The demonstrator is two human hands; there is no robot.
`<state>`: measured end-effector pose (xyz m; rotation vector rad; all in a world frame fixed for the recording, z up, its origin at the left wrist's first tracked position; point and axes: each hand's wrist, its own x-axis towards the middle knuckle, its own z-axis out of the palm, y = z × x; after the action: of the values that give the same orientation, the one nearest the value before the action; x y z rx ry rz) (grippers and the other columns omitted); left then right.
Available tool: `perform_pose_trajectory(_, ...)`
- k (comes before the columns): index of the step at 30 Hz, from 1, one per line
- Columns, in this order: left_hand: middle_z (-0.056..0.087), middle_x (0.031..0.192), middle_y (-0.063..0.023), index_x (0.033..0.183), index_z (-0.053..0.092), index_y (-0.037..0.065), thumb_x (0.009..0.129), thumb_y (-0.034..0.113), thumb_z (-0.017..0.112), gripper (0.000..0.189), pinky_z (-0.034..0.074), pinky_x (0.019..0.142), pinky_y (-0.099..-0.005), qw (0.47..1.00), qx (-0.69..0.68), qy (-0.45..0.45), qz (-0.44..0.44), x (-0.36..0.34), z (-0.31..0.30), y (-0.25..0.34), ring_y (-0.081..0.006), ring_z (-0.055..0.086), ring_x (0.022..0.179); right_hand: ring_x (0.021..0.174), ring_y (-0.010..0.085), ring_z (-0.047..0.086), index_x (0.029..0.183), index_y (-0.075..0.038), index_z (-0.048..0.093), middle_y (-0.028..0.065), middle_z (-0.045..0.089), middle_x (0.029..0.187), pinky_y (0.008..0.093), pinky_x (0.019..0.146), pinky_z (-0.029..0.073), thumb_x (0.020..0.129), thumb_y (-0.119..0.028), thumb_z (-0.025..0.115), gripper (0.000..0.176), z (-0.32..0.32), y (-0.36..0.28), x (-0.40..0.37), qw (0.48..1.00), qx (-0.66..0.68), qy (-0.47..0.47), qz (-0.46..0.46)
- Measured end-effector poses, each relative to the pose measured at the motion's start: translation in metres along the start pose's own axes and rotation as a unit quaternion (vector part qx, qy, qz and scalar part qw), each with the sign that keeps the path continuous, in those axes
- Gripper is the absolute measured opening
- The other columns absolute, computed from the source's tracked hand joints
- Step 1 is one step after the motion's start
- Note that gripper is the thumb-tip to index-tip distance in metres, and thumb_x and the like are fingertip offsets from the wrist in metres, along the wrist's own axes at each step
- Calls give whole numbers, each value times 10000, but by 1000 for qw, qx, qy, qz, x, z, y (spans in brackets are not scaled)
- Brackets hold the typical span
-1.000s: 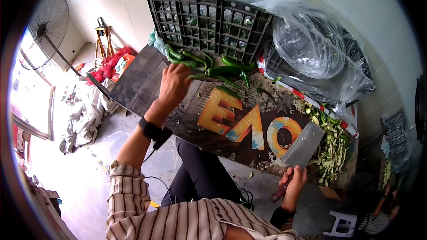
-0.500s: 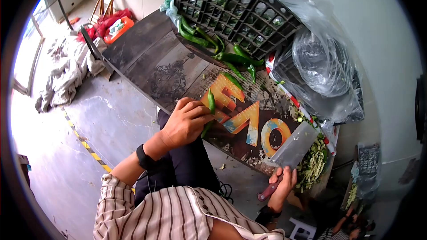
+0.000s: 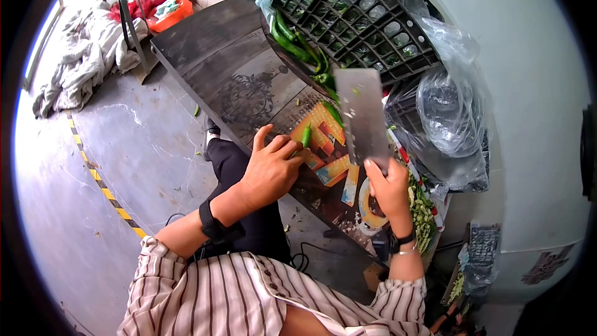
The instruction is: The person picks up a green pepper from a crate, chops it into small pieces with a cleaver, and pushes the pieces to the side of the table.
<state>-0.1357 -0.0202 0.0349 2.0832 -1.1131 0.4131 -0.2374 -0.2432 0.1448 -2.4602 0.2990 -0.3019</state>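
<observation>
My left hand [image 3: 268, 171] is closed on a green chili pepper [image 3: 306, 135] at the table's front edge, with one end of the pepper sticking up past the fingertips. My right hand [image 3: 392, 193] grips a cleaver, its handle hidden in the palm. The broad cleaver blade [image 3: 364, 112] is raised upright over the printed tabletop, to the right of the held pepper. Another green pepper [image 3: 333, 113] lies on the table behind the left hand. More green peppers [image 3: 292, 45] are heaped at the mouth of the tipped black crate [image 3: 354, 15].
Light green chopped pieces [image 3: 424, 221] are piled at the table's right end, beside a red and white strip [image 3: 410, 165]. Clear plastic wrap [image 3: 451, 115] covers things at the back right. On the floor are a pale cloth heap [image 3: 84, 59] and an orange basin [image 3: 171, 14].
My right hand has lifted the cleaver up and left from low at the table's right end. My left hand still holds the pepper near the table edge. The view has shifted slightly.
</observation>
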Motion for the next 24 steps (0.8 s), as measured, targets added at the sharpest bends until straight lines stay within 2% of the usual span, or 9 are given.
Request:
perform_pose_trajectory(2, 600, 1012, 16, 1049, 695, 167, 732, 110, 684, 322, 238, 1101, -552, 1000, 1, 3, -1, -2, 2, 0, -185, 542, 1086, 548, 148, 612, 911, 36, 666, 120, 652, 655, 314, 523, 466, 890, -128, 660, 165, 7, -26, 24, 996, -60, -34, -62)
perform_pose_trajectory(3, 597, 1012, 21, 1049, 700, 175, 728, 112, 682, 327, 229, 1108, -559, 1000, 5, 4, 2, -2, 4, 0, -179, 540, 1088, 583, 235, 663, 911, 29, 661, 150, 667, 681, 352, 546, 486, 892, -136, 650, 167, 13, -32, 34, 996, -34, -53, -61)
perform_pose_trajectory(4, 597, 1012, 21, 1049, 700, 175, 728, 112, 682, 327, 229, 1108, -559, 1000, 5, 7, -1, -3, 5, 0, -179, 540, 1088, 583, 235, 663, 911, 29, 661, 150, 667, 681, 352, 546, 486, 892, -136, 650, 167, 18, -30, 43, 996, -36, -56, -63)
perform_pose_trajectory(6, 594, 1020, 29, 1034, 711, 191, 726, 124, 694, 315, 205, 1127, -569, 1000, 6, 25, -4, -3, 8, -2, -172, 540, 1085, 645, 331, 676, 907, 26, 656, 190, 677, 741, 396, 575, 505, 880, -136, 644, 164, 28, -22, 58, 983, -96, -93, -129)
perform_pose_trajectory(7, 594, 1020, 29, 1034, 711, 191, 726, 124, 694, 315, 205, 1127, -569, 1000, 6, 28, -8, -3, 8, -3, -172, 540, 1085, 685, 386, 653, 902, 21, 650, 205, 673, 769, 420, 591, 509, 871, -140, 637, 164, 32, -26, 62, 983, -77, -113, -126)
perform_pose_trajectory(13, 594, 1007, 42, 1030, 723, 204, 722, 163, 724, 311, 185, 1144, -578, 999, -1, 32, -8, -4, 6, -9, -162, 540, 1083, 687, 375, 654, 898, 5, 648, 187, 670, 759, 421, 593, 505, 876, -138, 619, 147, 41, -28, 77, 970, -94, -140, -176)
perform_pose_trajectory(24, 604, 1013, 43, 1052, 719, 195, 727, 149, 723, 329, 189, 1150, -572, 1000, -8, 30, -7, -7, 8, -9, -155, 552, 1068, 666, 401, 614, 844, 6, 621, 210, 621, 722, 451, 580, 471, 869, -146, 608, 154, 45, -30, 85, 962, -91, -184, -179)
